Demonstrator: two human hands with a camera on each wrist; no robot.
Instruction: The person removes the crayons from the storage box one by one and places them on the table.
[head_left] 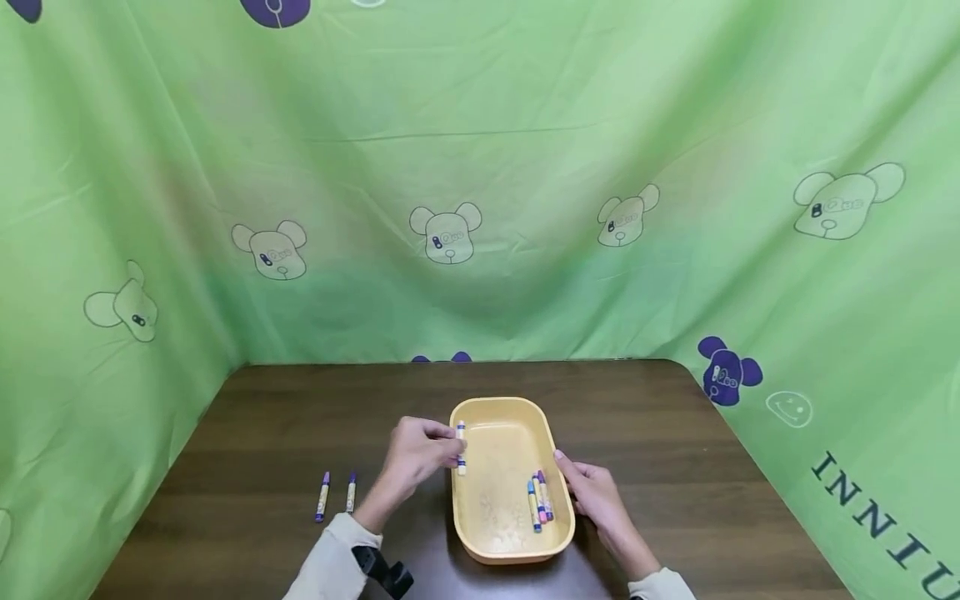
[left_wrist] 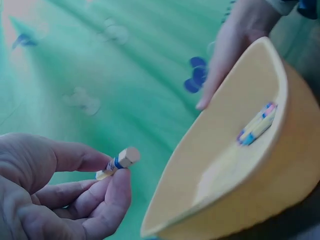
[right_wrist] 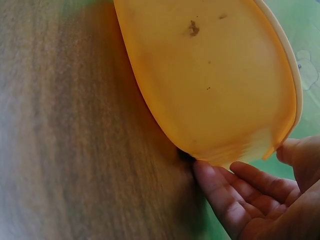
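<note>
My left hand [head_left: 423, 450] pinches a pale crayon [left_wrist: 129, 157] with blue bands between thumb and fingers, over the left rim of a yellow tray [head_left: 495, 467]. At the tray's right side, my right hand [head_left: 596, 492] grips the wall. Its thumb is at the rim and its fingers press low on the outside, as the right wrist view shows. Inside the tray, toward its near right, several crayons [head_left: 535, 508] lie close together. Two purple-tipped crayons, one farther left [head_left: 322, 497] and one nearer the left wrist [head_left: 351, 493], lie apart on the table.
The dark wooden table [head_left: 637, 417] extends around the tray to both sides. A green printed curtain [head_left: 525, 292] hangs behind the table and along its left and right sides. A black strap [head_left: 378, 568] sits on the left wrist.
</note>
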